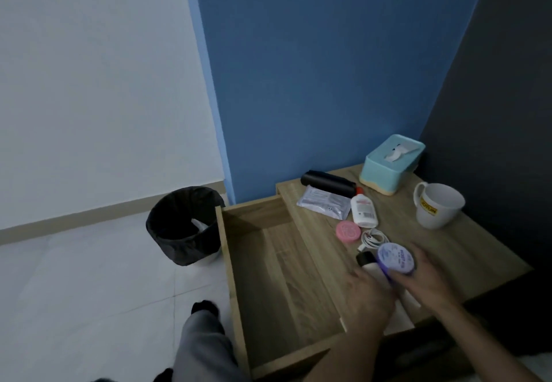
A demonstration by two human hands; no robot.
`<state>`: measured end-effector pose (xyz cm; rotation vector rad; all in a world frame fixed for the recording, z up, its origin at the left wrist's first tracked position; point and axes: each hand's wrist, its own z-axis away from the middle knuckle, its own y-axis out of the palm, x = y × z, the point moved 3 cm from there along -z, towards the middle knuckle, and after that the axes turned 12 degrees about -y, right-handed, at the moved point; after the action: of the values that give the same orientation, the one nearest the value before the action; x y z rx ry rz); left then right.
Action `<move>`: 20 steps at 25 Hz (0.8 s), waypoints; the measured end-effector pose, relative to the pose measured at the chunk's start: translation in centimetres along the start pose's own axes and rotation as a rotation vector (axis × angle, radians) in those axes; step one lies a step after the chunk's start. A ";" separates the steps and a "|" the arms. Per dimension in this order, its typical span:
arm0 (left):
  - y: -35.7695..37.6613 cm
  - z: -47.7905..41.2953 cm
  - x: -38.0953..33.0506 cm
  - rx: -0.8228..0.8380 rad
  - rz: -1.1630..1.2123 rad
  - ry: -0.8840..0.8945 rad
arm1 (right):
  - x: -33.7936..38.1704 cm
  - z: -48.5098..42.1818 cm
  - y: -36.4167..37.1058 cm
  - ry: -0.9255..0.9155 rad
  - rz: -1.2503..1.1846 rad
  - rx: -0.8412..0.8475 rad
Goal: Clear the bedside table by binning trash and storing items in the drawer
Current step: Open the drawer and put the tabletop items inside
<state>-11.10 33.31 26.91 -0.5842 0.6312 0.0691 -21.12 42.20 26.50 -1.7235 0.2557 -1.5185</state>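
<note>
My right hand is shut on a round purple jar, holding it tilted just above the front of the wooden bedside table. My left hand reaches in beside it, over a white bottle with a black cap that lies on the table. Its fingers are blurred and I cannot tell whether they grip the bottle. The open drawer to the left holds nothing. A black-lined bin stands on the floor further left, with something white inside.
On the table lie a pink round tin, a coiled white cable, a small white lotion bottle, a silver sachet and a black cylinder. A teal tissue box and a white mug stand behind.
</note>
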 end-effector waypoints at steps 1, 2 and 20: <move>0.1 -0.2 0.0 -0.020 0.015 -0.001 | -0.1 -0.4 0.5 -0.019 -0.009 0.020; 0.4 -0.6 0.1 -0.037 0.019 0.014 | -0.2 -0.7 0.9 -0.023 -0.001 0.029; -2.8 -5.5 1.5 -0.071 0.111 -0.004 | 1.0 -0.3 -0.8 -0.158 0.043 -0.077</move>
<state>-12.15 27.89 23.85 -0.6174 0.6594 0.1968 -21.40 41.98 27.76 -1.8762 0.2705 -1.3491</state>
